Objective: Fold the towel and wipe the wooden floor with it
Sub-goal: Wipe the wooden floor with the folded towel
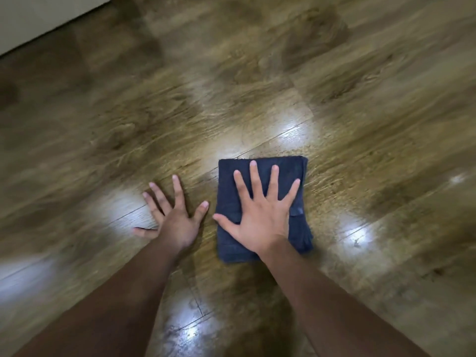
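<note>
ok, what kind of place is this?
Probably a room in a home, seen from floor level. Glossy wood-look plank floor with lamp glare, a pale wall or door edge at top left, and a folded dark towel pressed flat under the right hand.

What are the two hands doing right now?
Left hand: open, fingers spread flat on the wooden floor.
Right hand: open, pressing flat on the folded towel.
</note>
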Tool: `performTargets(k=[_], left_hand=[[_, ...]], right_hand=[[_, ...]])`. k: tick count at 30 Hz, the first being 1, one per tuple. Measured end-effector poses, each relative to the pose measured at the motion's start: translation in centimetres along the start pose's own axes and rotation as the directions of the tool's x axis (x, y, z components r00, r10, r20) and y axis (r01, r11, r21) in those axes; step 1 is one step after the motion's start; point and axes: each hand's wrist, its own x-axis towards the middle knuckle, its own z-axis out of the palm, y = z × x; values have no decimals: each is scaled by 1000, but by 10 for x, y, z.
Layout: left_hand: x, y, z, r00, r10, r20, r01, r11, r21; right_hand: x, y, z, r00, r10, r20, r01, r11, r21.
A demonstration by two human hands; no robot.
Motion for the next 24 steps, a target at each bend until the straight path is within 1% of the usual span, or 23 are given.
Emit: performTargets(k=[3, 10, 17, 19, 21, 24], left_hand=[[-2, 1, -1, 1000, 4, 8, -4, 1000, -3], [2, -1, -2, 999, 13, 29, -13, 1000, -10], [18, -14, 12, 997, 56, -57, -56, 998, 11], [24, -12, 13, 998, 50, -48, -51, 998, -21], [26, -10, 14, 996, 47, -71, -54, 994, -94], [21, -10, 8, 991, 79, -108, -102, 969, -226]], right_hand=[[-1, 0, 0, 1000, 25, 0, -25, 1000, 3], [-3, 0, -1, 1000, 16, -11, -16, 1000, -6], [-10, -2, 1, 999, 18, -36, -20, 998, -55], [-12, -2, -1, 999, 21, -35, -23, 997, -72], [-23, 0, -1, 999, -4, -33, 1, 997, -82], [-69, 1, 2, 997, -66, -26, 64, 996, -67]])
